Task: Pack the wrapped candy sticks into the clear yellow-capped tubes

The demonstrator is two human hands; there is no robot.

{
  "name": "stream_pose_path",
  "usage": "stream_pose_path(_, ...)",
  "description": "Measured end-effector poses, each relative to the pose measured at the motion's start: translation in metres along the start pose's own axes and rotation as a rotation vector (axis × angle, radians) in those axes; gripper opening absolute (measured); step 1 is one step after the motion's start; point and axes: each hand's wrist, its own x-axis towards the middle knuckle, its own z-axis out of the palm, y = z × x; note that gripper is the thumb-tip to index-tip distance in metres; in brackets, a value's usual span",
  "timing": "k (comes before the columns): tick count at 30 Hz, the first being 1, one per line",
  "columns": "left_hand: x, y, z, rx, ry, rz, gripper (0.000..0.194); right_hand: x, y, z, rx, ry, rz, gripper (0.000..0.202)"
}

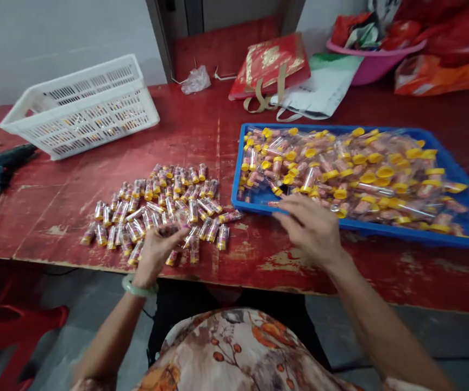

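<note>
My left hand (pixel 157 251), a pale green bangle (pixel 139 285) at its wrist, is over the near edge of a spread of small clear tubes (pixel 177 190) with yellow caps and purplish contents. Its fingers are curled with the thumb pointing right; what they hold is blurred. At the near left rim of a blue tray (pixel 238 204) is my right hand (pixel 310 225), slightly smeared, thumb and forefinger a little apart. Inside the tray lie many clear wrapped tubes (pixel 311 176) with yellow caps and pinkish contents, heaped toward the right.
A white slotted basket (pixel 91 117) stands at the back left, with a black heat gun (pixel 4 163) beside it. Along the back are a red gift bag (pixel 273 62), a white and green bag (pixel 319 89) and a pink basin (pixel 375 62). A red stool (pixel 18 326) is below left.
</note>
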Motion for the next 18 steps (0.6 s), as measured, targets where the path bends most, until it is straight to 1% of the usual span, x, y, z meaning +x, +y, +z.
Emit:
stream_pose_path(1,0.015,0.002,-0.011,0.147,0.026,0.052,0.033,0.014,0.018,0.005,-0.058,-0.015,0.005,0.010)
stream_pose_path(2,0.029,0.004,-0.019,0.257,0.059,0.093,0.035,0.029,0.035,0.013,-0.107,-0.107,-0.002,0.014)
stream_pose_path(3,0.041,0.005,-0.024,0.324,0.067,0.122,0.037,0.043,0.048,0.023,-0.161,-0.182,-0.008,0.019)
stream_pose_path(5,0.060,0.005,-0.028,0.352,0.086,0.145,0.039,0.068,0.067,0.045,-0.225,-0.347,-0.057,0.027)
stream_pose_path(7,0.069,0.004,-0.027,0.310,0.106,0.144,0.038,0.086,0.075,0.065,-0.219,-0.432,-0.109,0.026)
stream_pose_path(8,0.070,0.004,-0.026,0.290,0.129,0.140,0.038,0.091,0.078,0.071,-0.195,-0.444,-0.128,0.021)
stream_pose_path(10,0.064,0.003,-0.026,0.245,0.215,0.145,0.037,0.095,0.081,0.076,-0.139,-0.429,-0.137,0.016)
stream_pose_path(11,0.058,0.004,-0.026,0.162,0.268,0.146,0.038,0.094,0.081,0.074,-0.109,-0.407,-0.129,0.019)
stream_pose_path(12,0.050,0.004,-0.026,0.025,0.307,0.134,0.038,0.091,0.080,0.069,-0.079,-0.377,-0.117,0.023)
stream_pose_path(13,0.040,0.005,-0.024,-0.161,0.327,0.106,0.036,0.085,0.078,0.062,-0.056,-0.336,-0.103,0.028)
stream_pose_path(14,0.028,0.007,-0.021,-0.380,0.318,0.057,0.033,0.077,0.072,0.054,-0.009,-0.271,-0.062,0.027)
stream_pose_path(15,0.017,0.008,-0.016,-0.588,0.275,-0.016,0.029,0.068,0.063,0.046,0.038,-0.204,-0.015,0.024)
stream_pose_path(16,0.005,0.008,-0.010,-0.751,0.217,-0.098,0.025,0.057,0.050,0.038,0.113,-0.111,0.054,0.022)
stream_pose_path(17,-0.006,0.008,-0.002,-0.846,0.142,-0.180,0.021,0.045,0.033,0.031,0.378,0.031,0.280,0.021)
stream_pose_path(18,-0.016,0.008,0.007,-0.893,0.069,-0.240,0.019,0.032,0.014,0.025,0.474,0.066,0.339,0.023)
